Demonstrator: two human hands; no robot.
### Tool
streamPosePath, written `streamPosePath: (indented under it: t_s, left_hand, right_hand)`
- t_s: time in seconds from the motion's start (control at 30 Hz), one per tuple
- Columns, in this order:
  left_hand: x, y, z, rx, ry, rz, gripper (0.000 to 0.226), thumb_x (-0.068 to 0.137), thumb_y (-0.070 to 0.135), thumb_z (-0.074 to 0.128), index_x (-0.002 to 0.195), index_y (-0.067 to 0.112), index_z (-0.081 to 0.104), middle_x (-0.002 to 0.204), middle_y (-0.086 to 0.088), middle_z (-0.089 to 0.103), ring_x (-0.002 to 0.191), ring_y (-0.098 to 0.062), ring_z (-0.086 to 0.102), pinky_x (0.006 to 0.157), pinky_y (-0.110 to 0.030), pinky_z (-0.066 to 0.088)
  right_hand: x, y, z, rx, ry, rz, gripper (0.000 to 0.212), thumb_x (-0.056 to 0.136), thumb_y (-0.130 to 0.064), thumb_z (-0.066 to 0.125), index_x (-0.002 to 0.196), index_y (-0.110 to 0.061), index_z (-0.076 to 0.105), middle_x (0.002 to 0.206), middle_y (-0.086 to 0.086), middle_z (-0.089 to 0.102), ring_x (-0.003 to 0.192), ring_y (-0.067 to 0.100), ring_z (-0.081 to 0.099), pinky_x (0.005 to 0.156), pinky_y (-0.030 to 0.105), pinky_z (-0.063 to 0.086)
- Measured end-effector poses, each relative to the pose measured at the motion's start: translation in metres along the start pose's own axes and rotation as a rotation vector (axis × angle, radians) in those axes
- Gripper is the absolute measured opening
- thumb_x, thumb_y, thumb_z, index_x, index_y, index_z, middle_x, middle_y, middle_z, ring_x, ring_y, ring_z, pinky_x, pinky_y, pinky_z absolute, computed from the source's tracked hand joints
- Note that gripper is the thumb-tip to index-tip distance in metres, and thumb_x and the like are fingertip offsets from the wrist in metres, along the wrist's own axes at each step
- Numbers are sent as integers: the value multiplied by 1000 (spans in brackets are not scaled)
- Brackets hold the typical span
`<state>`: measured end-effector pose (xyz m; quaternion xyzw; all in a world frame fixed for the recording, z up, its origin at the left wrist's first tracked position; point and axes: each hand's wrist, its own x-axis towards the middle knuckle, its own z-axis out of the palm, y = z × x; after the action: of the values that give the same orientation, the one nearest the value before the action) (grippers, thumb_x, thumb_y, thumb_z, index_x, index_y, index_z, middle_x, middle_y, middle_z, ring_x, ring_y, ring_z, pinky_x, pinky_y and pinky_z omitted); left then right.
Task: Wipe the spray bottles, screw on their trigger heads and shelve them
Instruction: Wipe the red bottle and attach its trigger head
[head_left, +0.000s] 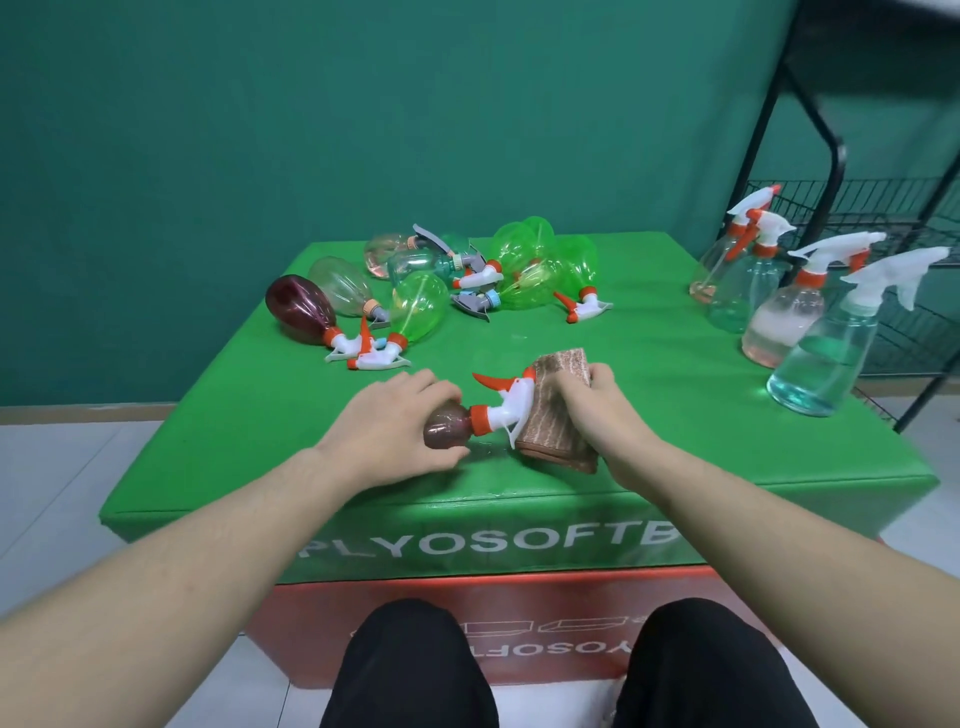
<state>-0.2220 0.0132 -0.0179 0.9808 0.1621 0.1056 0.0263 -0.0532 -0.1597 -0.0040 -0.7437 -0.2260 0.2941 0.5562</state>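
Green padding covers the table (675, 395) in front of you, with a green wall behind and a black wire shelf rack (852, 208) standing at the right.

Your left hand (395, 426) curls over the body of the dark red spray bottle (448, 427), which lies on its side near the front edge. Your right hand (597, 400) grips the brown striped cloth (558, 410) and presses it against the bottle's white trigger head (511, 408).

Expect the bottle to be light, thin plastic, probably empty: smooth, a little slippery, and likely to flex if you squeeze hard. Hold it round the widest part of the body or at the orange collar (480, 420), not by the thin orange trigger lever (493, 381), which looks like the part most likely to snap. The cloth is soft and will fold around the shape.

Its long axis runs left to right across the table, base under your left palm, head toward your right hand, with the lever pointing away from you.

More bottles lie heaped at the back (441, 286), and four stand upright at the right edge (779, 291), beside the rack.
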Motion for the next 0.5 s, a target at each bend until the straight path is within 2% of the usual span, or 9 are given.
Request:
streamPosePath:
  t_s: [0.13,0.23,0.37,0.5]
  left_hand:
    - [2,1,6,9,-56,-22,77,79,78,65,141,36,48,136,10,50,119,-15,50,102,-36,46]
    - [6,-6,3,29,-144,17,90,73,73,75,148,35,41,147,6,43,130,-21,47,110,-43,45]
    - [10,-13,-3,37,-231,54,88,78,58,79,151,36,36,136,6,52,119,-19,53,106,-38,44]
    - [7,-13,0,46,-201,80,85,81,58,77,152,36,38,131,6,55,113,-18,53,103,-34,44]
  right_hand:
    - [-5,-1,-4,-56,3,-45,26,102,-32,47,122,-16,47,98,1,58,78,12,58,61,28,43]
    - [-5,-1,-8,-93,23,-98,22,102,-31,49,118,-18,51,98,-1,59,77,9,57,59,25,39]
    - [-1,-6,-10,-104,67,-205,19,98,-31,55,113,-20,55,97,-2,64,79,11,61,66,27,45]
    - [4,-13,-8,-209,96,-350,15,99,-31,56,110,-22,58,87,-6,64,69,4,56,59,22,43]
